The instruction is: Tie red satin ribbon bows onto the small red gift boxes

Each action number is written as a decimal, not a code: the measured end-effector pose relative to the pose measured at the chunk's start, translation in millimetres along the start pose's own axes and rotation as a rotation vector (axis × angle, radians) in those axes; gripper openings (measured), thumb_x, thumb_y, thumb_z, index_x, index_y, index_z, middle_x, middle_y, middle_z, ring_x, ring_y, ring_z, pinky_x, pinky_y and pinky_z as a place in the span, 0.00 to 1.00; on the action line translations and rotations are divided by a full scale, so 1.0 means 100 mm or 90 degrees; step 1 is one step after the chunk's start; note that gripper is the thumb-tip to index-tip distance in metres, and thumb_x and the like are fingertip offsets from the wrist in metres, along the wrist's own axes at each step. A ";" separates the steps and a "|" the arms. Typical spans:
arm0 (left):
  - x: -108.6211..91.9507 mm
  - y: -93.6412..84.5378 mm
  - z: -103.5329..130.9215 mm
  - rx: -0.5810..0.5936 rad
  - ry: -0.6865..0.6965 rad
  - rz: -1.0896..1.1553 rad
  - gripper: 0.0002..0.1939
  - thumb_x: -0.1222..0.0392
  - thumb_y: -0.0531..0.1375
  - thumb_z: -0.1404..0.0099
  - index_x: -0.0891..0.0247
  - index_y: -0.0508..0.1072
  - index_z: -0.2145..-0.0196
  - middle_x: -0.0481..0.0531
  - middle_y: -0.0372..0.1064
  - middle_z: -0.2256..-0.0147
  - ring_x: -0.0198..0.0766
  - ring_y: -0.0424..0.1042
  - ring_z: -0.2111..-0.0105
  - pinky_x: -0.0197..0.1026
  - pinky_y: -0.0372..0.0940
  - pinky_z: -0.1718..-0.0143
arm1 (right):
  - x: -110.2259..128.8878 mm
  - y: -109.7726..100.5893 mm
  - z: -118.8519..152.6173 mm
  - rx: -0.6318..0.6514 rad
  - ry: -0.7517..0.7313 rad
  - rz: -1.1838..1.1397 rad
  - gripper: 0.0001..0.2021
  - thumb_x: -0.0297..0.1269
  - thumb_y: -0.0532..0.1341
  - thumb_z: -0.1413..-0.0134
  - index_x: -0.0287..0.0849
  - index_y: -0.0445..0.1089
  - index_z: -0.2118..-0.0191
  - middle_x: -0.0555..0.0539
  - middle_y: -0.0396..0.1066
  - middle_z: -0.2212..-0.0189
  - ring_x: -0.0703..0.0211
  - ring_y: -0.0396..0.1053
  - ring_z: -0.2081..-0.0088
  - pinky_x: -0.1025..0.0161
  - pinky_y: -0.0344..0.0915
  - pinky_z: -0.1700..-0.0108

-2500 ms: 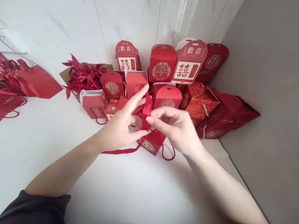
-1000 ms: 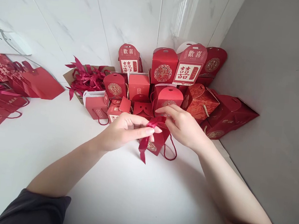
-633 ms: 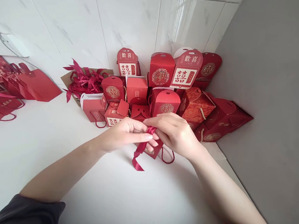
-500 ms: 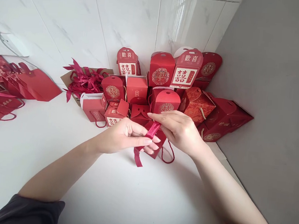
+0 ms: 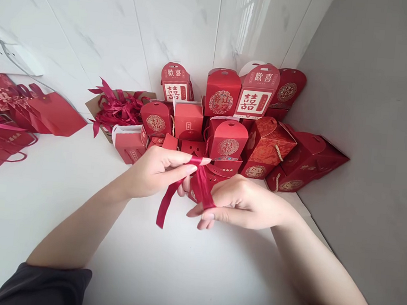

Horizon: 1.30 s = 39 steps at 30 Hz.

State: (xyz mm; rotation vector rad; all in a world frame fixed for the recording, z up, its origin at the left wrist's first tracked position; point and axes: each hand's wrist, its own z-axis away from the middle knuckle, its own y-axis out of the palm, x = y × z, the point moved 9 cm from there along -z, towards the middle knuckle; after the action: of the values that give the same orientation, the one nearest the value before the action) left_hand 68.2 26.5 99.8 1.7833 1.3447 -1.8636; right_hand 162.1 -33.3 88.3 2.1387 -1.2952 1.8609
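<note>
Crimson ribbon (image 5: 205,186), bunched moments ago, now drawn longer between hands, near side of red boxes (image 5: 230,138); left hand (image 5: 151,174) pinching it, tail hanging; right hand (image 5: 252,204) lower, clamped on ribbon.

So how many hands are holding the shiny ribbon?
2. The left hand pinches the dark red ribbon higher up, with a loose end hanging below; the right hand holds it lower down, where it passes over the fingers. No other hand shows.
</note>
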 end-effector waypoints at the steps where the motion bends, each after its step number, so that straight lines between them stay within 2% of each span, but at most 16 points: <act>1: 0.02 0.05 -0.01 0.030 -0.011 -0.008 0.12 0.58 0.58 0.31 0.66 0.79 0.61 0.49 0.74 0.76 0.33 0.75 0.76 0.33 0.73 0.72 | 0.05 -0.01 0.01 -0.003 -0.012 -0.022 0.12 0.37 0.58 0.36 0.39 0.78 0.59 0.43 0.80 0.63 0.58 0.78 0.62 0.62 0.75 0.59; 3: 0.08 0.20 -0.02 0.117 -0.038 -0.002 0.12 0.57 0.58 0.32 0.66 0.78 0.63 0.51 0.75 0.74 0.35 0.76 0.75 0.33 0.71 0.74 | 0.12 -0.09 0.04 -0.035 -0.046 -0.063 0.11 0.35 0.58 0.37 0.40 0.77 0.55 0.43 0.79 0.58 0.55 0.78 0.58 0.59 0.75 0.55; 5: 0.14 0.33 0.00 0.193 -0.066 0.000 0.13 0.57 0.57 0.32 0.67 0.77 0.67 0.53 0.76 0.72 0.35 0.77 0.74 0.34 0.71 0.72 | 0.14 -0.24 0.08 -0.110 -0.073 -0.086 0.11 0.35 0.59 0.37 0.44 0.77 0.53 0.44 0.78 0.55 0.53 0.76 0.54 0.55 0.73 0.51; 9: 0.26 0.49 0.04 0.263 -0.126 0.030 0.15 0.56 0.57 0.32 0.67 0.76 0.72 0.55 0.78 0.71 0.36 0.77 0.74 0.35 0.73 0.71 | 0.04 -0.50 0.17 -0.258 -0.071 -0.097 0.13 0.39 0.56 0.35 0.48 0.77 0.54 0.47 0.77 0.53 0.51 0.74 0.50 0.49 0.71 0.46; 12: 0.23 0.63 0.12 0.330 -0.158 0.121 0.13 0.56 0.58 0.33 0.67 0.78 0.67 0.56 0.78 0.72 0.37 0.77 0.77 0.35 0.72 0.76 | -0.04 -0.57 0.18 -0.295 -0.061 -0.079 0.13 0.40 0.56 0.34 0.47 0.77 0.53 0.47 0.77 0.54 0.50 0.73 0.47 0.49 0.69 0.44; 15: 0.09 0.70 0.21 0.373 -0.157 0.206 0.14 0.55 0.61 0.35 0.68 0.79 0.59 0.58 0.78 0.73 0.39 0.76 0.80 0.35 0.72 0.79 | -0.13 -0.56 0.14 -0.287 -0.034 -0.063 0.13 0.40 0.56 0.35 0.46 0.77 0.53 0.46 0.77 0.53 0.52 0.73 0.48 0.51 0.69 0.44; 16: 0.03 0.69 0.23 0.359 -0.150 0.225 0.14 0.55 0.62 0.36 0.69 0.79 0.58 0.58 0.78 0.74 0.39 0.76 0.80 0.36 0.72 0.81 | -0.15 -0.54 0.11 -0.273 -0.028 -0.061 0.13 0.39 0.56 0.34 0.46 0.77 0.53 0.46 0.77 0.53 0.53 0.74 0.49 0.53 0.69 0.44; 19: -0.07 0.54 0.22 0.252 -0.130 0.264 0.15 0.53 0.64 0.38 0.67 0.80 0.59 0.56 0.76 0.79 0.38 0.73 0.84 0.35 0.70 0.84 | -0.16 -0.46 0.05 -0.218 -0.036 -0.013 0.13 0.39 0.56 0.35 0.44 0.76 0.54 0.46 0.77 0.55 0.54 0.74 0.51 0.55 0.69 0.46; 22: -0.10 0.41 0.23 0.187 -0.130 0.294 0.16 0.51 0.64 0.39 0.64 0.80 0.59 0.53 0.75 0.82 0.37 0.71 0.87 0.33 0.67 0.87 | -0.18 -0.38 0.01 -0.187 -0.025 0.098 0.11 0.41 0.59 0.38 0.41 0.76 0.64 0.47 0.77 0.67 0.58 0.74 0.64 0.61 0.71 0.59; 24: -0.12 0.32 0.21 0.158 -0.119 0.296 0.17 0.50 0.64 0.39 0.64 0.80 0.57 0.53 0.75 0.81 0.37 0.71 0.87 0.33 0.67 0.87 | -0.22 -0.33 -0.01 -0.175 -0.011 0.137 0.12 0.42 0.61 0.40 0.40 0.74 0.69 0.51 0.73 0.77 0.63 0.69 0.74 0.66 0.67 0.68; 26: -0.13 0.22 0.18 0.122 -0.091 0.282 0.19 0.52 0.65 0.39 0.63 0.78 0.53 0.53 0.76 0.80 0.37 0.72 0.86 0.33 0.67 0.86 | -0.24 -0.25 -0.05 -0.143 -0.011 0.137 0.12 0.42 0.62 0.40 0.40 0.74 0.69 0.53 0.70 0.80 0.66 0.66 0.78 0.68 0.65 0.71; 29: -0.13 0.09 0.12 0.092 -0.042 0.228 0.22 0.55 0.63 0.37 0.61 0.73 0.46 0.51 0.76 0.77 0.36 0.72 0.84 0.34 0.68 0.83 | -0.23 -0.08 -0.09 -0.059 -0.004 0.112 0.13 0.41 0.59 0.37 0.39 0.77 0.65 0.51 0.74 0.77 0.67 0.68 0.77 0.69 0.65 0.72; 32: -0.06 0.02 0.05 0.080 -0.017 0.141 0.21 0.57 0.60 0.34 0.63 0.72 0.45 0.52 0.76 0.75 0.36 0.74 0.79 0.35 0.69 0.79 | -0.12 0.04 -0.09 -0.003 -0.012 0.098 0.13 0.40 0.58 0.36 0.39 0.78 0.62 0.47 0.78 0.72 0.66 0.70 0.75 0.68 0.66 0.71; 34: -0.01 0.03 0.01 0.096 -0.009 0.079 0.19 0.59 0.58 0.33 0.64 0.73 0.45 0.52 0.76 0.73 0.37 0.75 0.74 0.35 0.70 0.75 | -0.01 0.08 -0.06 0.014 -0.035 0.087 0.11 0.38 0.59 0.38 0.39 0.78 0.61 0.47 0.79 0.71 0.65 0.71 0.75 0.68 0.67 0.71; 37: 0.04 0.13 -0.05 0.139 0.010 -0.015 0.14 0.61 0.57 0.33 0.64 0.76 0.52 0.51 0.75 0.71 0.36 0.74 0.70 0.35 0.69 0.71 | 0.15 0.04 0.01 0.000 -0.065 0.015 0.09 0.34 0.60 0.39 0.39 0.79 0.61 0.46 0.79 0.70 0.61 0.75 0.70 0.65 0.71 0.68; 39: 0.03 0.24 -0.06 0.171 0.023 -0.064 0.10 0.63 0.56 0.33 0.65 0.78 0.62 0.51 0.75 0.71 0.35 0.74 0.71 0.34 0.67 0.71 | 0.21 -0.09 0.07 -0.061 -0.095 -0.065 0.10 0.32 0.59 0.38 0.40 0.79 0.60 0.45 0.80 0.68 0.56 0.78 0.64 0.61 0.74 0.62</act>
State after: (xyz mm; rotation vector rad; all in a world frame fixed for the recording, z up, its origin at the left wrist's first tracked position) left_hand 88.6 19.1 87.3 1.9134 1.2683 -2.1637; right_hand 171.5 -42.9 108.3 2.2842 -1.2460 1.5960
